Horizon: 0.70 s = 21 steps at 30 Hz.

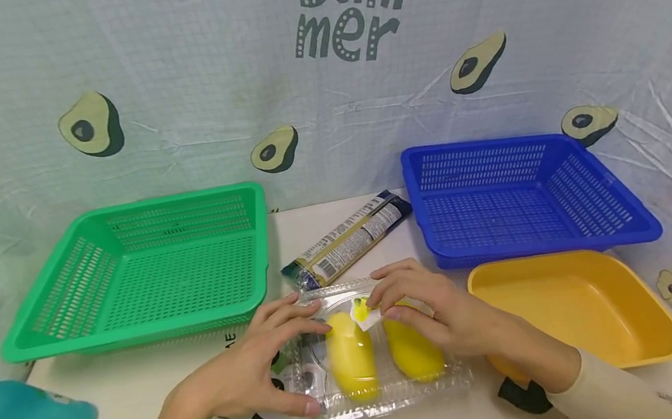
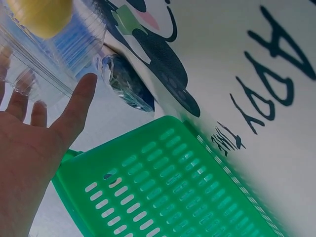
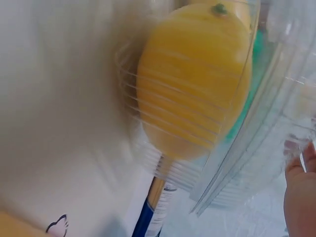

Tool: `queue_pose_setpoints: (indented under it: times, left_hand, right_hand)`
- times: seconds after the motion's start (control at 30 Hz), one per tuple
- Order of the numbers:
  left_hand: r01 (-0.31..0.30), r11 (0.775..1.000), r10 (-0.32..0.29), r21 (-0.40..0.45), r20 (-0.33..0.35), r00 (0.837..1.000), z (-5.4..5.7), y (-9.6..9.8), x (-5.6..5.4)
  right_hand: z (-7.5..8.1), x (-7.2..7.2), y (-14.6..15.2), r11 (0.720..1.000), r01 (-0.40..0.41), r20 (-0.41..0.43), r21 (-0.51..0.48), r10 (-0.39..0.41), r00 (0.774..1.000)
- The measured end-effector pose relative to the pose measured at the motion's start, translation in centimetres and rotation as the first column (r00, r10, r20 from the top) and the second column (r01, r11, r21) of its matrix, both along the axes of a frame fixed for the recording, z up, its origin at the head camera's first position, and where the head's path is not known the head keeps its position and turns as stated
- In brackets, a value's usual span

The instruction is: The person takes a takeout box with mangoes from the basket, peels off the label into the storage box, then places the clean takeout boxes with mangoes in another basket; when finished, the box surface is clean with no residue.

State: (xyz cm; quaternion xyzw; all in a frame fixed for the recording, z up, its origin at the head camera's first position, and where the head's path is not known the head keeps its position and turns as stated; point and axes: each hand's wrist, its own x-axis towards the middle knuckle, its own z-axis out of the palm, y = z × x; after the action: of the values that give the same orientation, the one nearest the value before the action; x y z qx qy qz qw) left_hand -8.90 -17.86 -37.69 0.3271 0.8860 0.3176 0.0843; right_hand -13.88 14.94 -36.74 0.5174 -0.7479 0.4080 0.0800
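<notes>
A clear plastic clamshell box [image 1: 391, 398] lies on the table with two yellow mangoes [image 1: 354, 364] inside. My left hand [image 1: 254, 366] is spread over the box's left side, fingers fairly straight, thumb near its front corner. On the right, my right hand [image 1: 432, 302] reaches over the lid and pinches a small white sticker [image 1: 361, 312] with a yellow picture, at the lid's middle. Whether the sticker is stuck to the lid cannot be told. The right wrist view shows one mango [image 3: 195, 84] through the ribbed box wall.
A green basket [image 1: 181, 277] stands at left, a blue basket [image 1: 487, 212] at back right. In front of the blue one sits a yellow tub [image 1: 574, 306]. Behind the box lies a long printed packet [image 1: 349, 239]. A teal bottle [image 1: 28, 415] lies at far left.
</notes>
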Motion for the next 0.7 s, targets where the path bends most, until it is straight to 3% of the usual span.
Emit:
queue_pose_setpoints:
  times: [0.33,0.7]
  left_hand:
    - [0.007,1.0,-0.008,0.025,0.024,1.0,-0.1,-0.2,0.0]
    - [0.007,1.0,-0.007,0.015,0.032,0.999,-0.2,0.0,-0.1]
  right_hand:
    - [-0.5,0.8,2.4,0.975,0.02,-0.003,-0.223,-0.021,1.0]
    - [-0.9,1.7,6.7,0.948,0.138,0.094,-0.285,-0.116,0.989]
